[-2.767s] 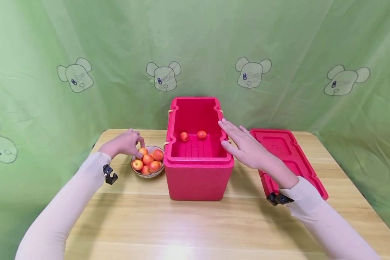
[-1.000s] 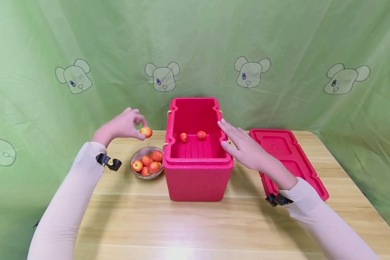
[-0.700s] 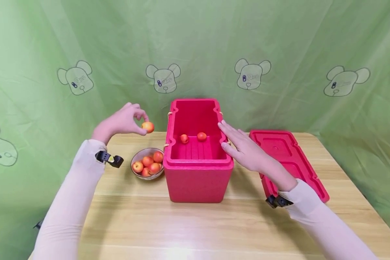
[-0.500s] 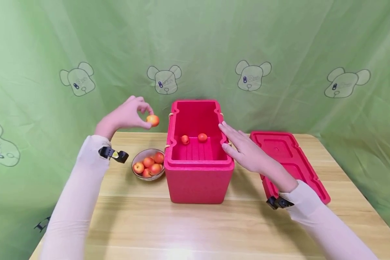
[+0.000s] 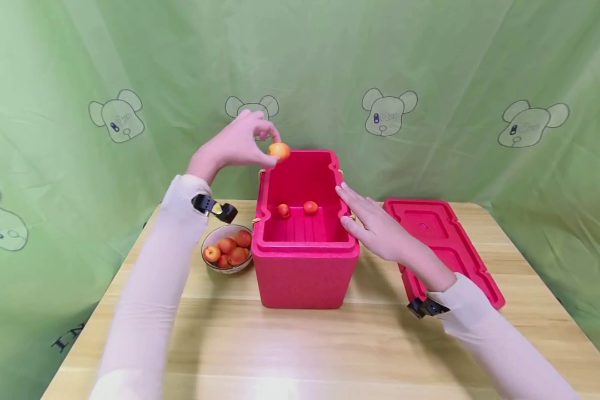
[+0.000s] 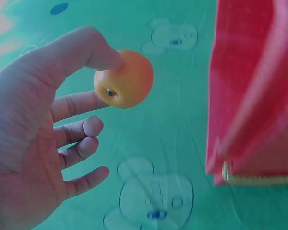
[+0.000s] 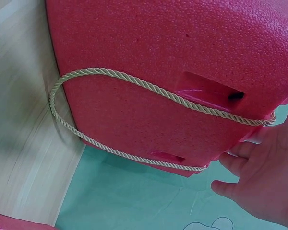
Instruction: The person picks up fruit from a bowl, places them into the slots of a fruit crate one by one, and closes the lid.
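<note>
Left hand [image 5: 240, 139] has moved up and right since half a second ago, taking the held fruit [image 5: 280, 150] from left of the box [image 5: 306, 280] to its far-left rim; right hand [image 5: 380, 230] hasn't shifted. Left pinches that fruit between thumb and forefinger, other fingers loosely bent (left wrist view shows it off the box wall, not touching). Right lies flat, fingers straight at the right rim, gripping nothing. Tally: two fruits [image 5: 310, 208] on the box floor, one in hand, the rest in the bowl [image 5: 220, 233]. I'd call it early: if all of it is headed into the box, most is left. Lid [image 5: 432, 222] is off, on the table [image 5: 280, 344]. Unclear: exact bowl count, since fruits overlap; near part of the box floor, behind the front wall; part of the lid, under the right arm; whether the right hand presses or just rests, can't tell.
</note>
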A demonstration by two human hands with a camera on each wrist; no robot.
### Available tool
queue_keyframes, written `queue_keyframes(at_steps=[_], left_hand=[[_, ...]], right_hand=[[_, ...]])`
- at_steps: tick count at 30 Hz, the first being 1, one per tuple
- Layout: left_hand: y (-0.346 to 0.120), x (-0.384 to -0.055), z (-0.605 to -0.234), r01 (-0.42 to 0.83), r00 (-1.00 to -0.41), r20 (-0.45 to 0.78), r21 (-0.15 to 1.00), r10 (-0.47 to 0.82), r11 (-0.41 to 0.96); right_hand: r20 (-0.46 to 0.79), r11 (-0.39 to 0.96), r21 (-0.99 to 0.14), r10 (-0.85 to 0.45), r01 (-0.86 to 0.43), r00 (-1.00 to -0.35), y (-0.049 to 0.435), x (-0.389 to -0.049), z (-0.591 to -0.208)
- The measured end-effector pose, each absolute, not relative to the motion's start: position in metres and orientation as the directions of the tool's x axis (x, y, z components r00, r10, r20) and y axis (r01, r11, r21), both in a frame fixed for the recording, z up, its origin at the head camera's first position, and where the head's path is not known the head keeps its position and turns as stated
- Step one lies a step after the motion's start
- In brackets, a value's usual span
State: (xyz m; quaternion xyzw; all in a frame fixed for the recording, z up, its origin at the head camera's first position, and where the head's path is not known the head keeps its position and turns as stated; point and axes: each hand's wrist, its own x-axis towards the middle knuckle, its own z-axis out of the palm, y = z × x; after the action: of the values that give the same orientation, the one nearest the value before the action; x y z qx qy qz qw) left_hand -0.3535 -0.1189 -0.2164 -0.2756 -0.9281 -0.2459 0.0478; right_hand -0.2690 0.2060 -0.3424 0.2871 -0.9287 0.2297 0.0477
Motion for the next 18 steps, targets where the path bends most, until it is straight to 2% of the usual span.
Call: queue_keyframes(at_steps=[4,10,18], left_hand=[[-0.096,-0.358,-0.211,0.556,-0.83,0.241,0.427,0.503,0.713],[-0.068,-0.365,-0.21,0.554,-0.83,0.204,0.411,0.52,0.724],[-0.041,-0.37,-0.217,0.61,-0.792,0.164,0.267,0.588,0.747]], right_hand=[[0.223,0.726,-0.402,-0.513,-0.557,-0.829,0.206,-0.269,-0.342],[0.219,0.723,-0.408,-0.515,-0.557,-0.829,0.206,-0.269,-0.341],[0.217,0.72,-0.41,-0.519,-0.56,-0.827,0.207,-0.269,-0.342]])
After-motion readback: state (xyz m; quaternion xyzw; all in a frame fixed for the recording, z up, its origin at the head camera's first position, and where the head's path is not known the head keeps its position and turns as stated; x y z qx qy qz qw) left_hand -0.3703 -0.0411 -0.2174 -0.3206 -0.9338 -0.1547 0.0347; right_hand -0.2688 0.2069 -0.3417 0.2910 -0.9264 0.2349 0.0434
